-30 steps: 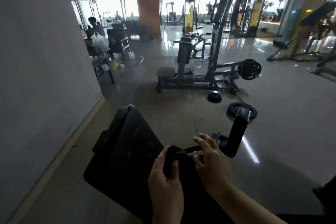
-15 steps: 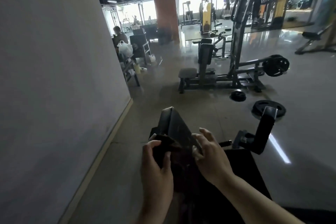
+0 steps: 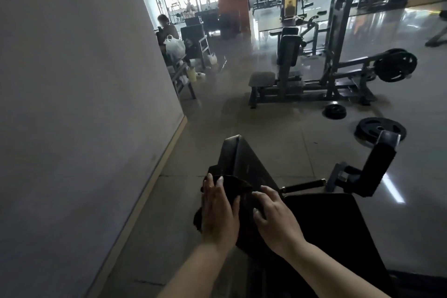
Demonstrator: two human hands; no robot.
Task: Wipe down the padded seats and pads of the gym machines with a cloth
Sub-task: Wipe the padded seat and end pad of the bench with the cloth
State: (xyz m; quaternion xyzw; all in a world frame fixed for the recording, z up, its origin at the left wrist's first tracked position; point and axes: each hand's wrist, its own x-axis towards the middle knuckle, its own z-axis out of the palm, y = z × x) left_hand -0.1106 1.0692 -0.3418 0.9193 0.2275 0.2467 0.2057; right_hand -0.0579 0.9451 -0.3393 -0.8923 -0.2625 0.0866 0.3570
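Observation:
A dark cloth (image 3: 238,187) lies bunched at the near end of a tilted black back pad (image 3: 244,162), which rises away from me. My left hand (image 3: 219,210) lies flat over the cloth, fingers straight, pressing it down. My right hand (image 3: 273,218) rests beside it with fingers bent onto the cloth's right part. A flat black seat pad (image 3: 336,230) spreads out to the right of both hands. A black roller pad (image 3: 377,168) stands upright on a metal arm further right.
A grey wall (image 3: 79,104) runs close along the left. Weight plates (image 3: 379,128) lie on the floor ahead right. Another machine with a seat (image 3: 262,78) stands beyond. A seated person (image 3: 167,29) and a white bag (image 3: 174,46) are far left.
The view has swung left and nearer the back pad. My left hand went from gripping the cloth to lying flat on it; my right hand stays on the cloth.

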